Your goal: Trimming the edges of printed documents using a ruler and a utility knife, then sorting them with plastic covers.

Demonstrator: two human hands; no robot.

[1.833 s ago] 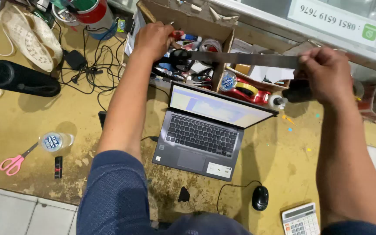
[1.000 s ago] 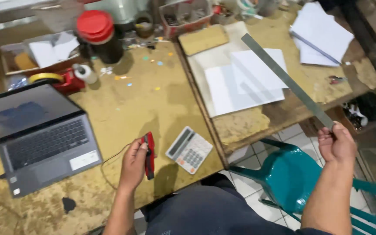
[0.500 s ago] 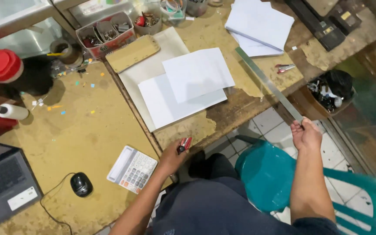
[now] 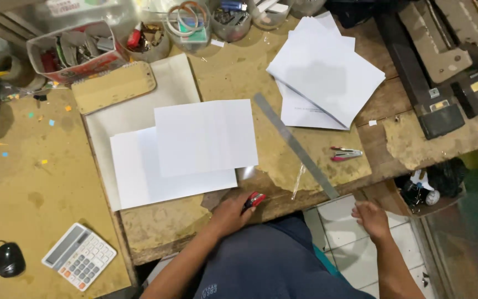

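Since before, ruler lies on desk; right hand empty, loosely open; left hand grips red cutter.

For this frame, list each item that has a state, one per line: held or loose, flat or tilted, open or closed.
left hand: closed around a small red tool
red tool: gripped, its tip at the desk edge
right hand: empty, apart from the ruler
metal ruler: lying flat on the desk, released
white sheets: flat, overlapping
paper stack: flat, fanned
small stapler: loose, on its side
calculator: face up
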